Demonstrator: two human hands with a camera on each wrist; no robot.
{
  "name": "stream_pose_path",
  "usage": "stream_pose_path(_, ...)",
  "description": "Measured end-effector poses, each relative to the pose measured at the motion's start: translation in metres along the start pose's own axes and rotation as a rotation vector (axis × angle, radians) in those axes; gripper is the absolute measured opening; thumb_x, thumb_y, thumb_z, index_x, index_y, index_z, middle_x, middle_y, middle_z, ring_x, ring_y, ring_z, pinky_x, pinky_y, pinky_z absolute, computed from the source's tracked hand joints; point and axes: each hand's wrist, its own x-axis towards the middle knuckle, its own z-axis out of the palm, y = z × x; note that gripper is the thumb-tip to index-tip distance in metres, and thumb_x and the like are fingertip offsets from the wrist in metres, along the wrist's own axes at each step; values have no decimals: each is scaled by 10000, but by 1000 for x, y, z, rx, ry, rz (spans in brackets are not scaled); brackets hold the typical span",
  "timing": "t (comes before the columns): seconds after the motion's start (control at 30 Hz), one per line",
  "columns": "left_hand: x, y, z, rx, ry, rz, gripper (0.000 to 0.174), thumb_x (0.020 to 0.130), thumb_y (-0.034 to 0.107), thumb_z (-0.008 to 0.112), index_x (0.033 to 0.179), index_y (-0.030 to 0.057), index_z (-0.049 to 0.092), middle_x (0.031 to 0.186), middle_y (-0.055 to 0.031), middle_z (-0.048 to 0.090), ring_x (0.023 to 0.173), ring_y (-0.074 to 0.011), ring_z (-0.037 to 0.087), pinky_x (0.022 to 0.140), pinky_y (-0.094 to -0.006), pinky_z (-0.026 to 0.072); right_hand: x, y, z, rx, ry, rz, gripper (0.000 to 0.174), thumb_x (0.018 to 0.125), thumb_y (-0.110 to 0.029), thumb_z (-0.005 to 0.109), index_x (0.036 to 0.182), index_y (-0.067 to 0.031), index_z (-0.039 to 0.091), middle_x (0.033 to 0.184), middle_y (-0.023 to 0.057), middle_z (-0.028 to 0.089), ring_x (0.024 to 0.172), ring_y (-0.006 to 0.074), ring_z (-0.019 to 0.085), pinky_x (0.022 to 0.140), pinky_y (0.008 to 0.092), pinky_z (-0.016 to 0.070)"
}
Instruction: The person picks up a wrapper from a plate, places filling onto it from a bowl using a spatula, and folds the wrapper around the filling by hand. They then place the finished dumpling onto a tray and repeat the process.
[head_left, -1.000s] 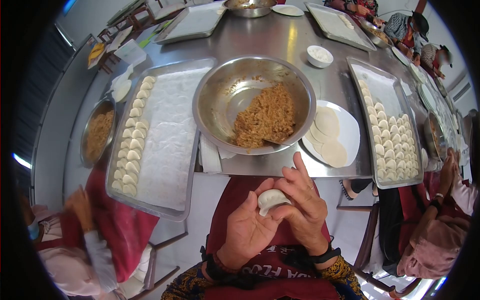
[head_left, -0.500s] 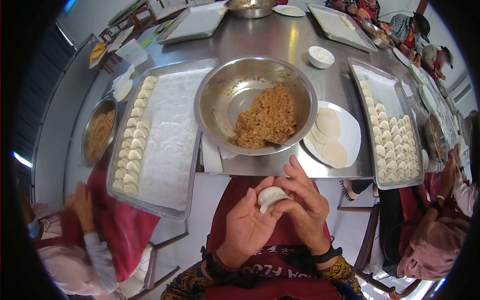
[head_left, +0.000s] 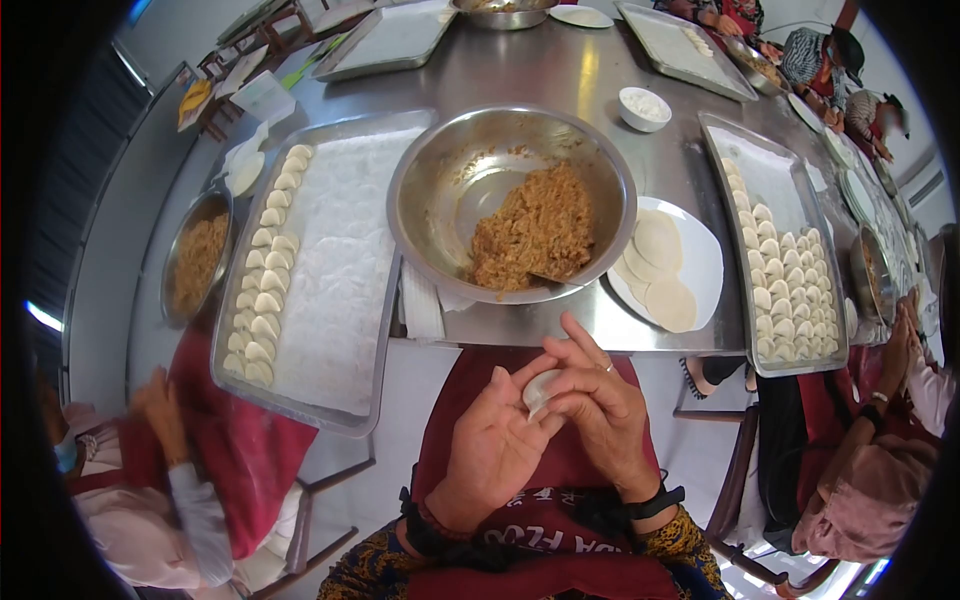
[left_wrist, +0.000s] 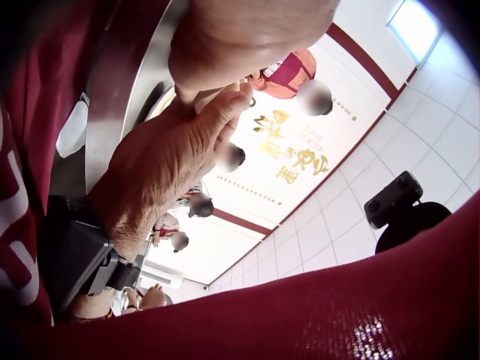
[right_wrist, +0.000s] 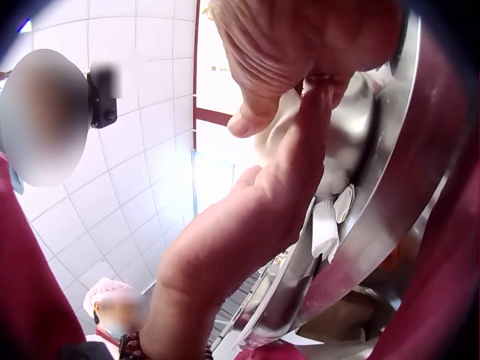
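Observation:
A pale folded dumpling (head_left: 541, 392) is held between my two hands in front of the apron. The left hand (head_left: 488, 445) cradles its left side, thumb raised and fingertips behind it. The right hand (head_left: 607, 425) pinches the right side of its edge with thumb and forefinger, a ring showing on one finger. In the right wrist view, part of the dumpling (right_wrist: 280, 133) shows pale between the hands; in the left wrist view the fingers cover most of it.
Beyond the hands stands a steel bowl (head_left: 420, 235) of brown filling with a utensil in it. A plate (head_left: 706, 262) of round wrappers lies to its right. Trays of dumplings flank both sides, one left (head_left: 345, 330), one right (head_left: 790, 190). A small white bowl (head_left: 644, 110) stands behind.
The dumpling has turned, now showing narrower in the head view. My right fingers have shifted left over its edge, and the left thumb stands farther from it.

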Motion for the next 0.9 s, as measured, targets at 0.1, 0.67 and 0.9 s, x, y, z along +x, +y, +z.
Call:
stream_pose_path(0.1, 0, 3, -9, -12, -11, -19, 571, 1063, 391, 279, 1382, -73, 367, 1374, -152, 468, 1293, -222, 437, 1116, -370, 327, 1, -3, -2, -56, -61, 18, 141, 822, -140, 725, 956, -100, 711, 1255, 117, 650, 1403, 299, 385, 1086, 417, 323)
stream_pose_path(0.67, -4, 7, -15, 175, 97, -131, 609, 1043, 472, 302, 1382, -29, 371, 1388, -153, 459, 1303, -265, 440, 1119, -429, 314, 3, 4, -5, -533, -387, -236, 207, 727, -34, 734, 900, -138, 688, 1327, 36, 601, 1381, 304, 416, 1000, 448, 418)
stream_pose_path(0.9, -3, 11, -20, 65, 19, -148, 620, 1049, 470, 276, 1370, -51, 373, 1360, -160, 463, 1290, -234, 438, 1113, -409, 324, 2, 0, -11, -349, -297, -86, 161, 795, -132, 728, 955, -125, 711, 1250, 53, 648, 1353, 296, 453, 1015, 438, 393)
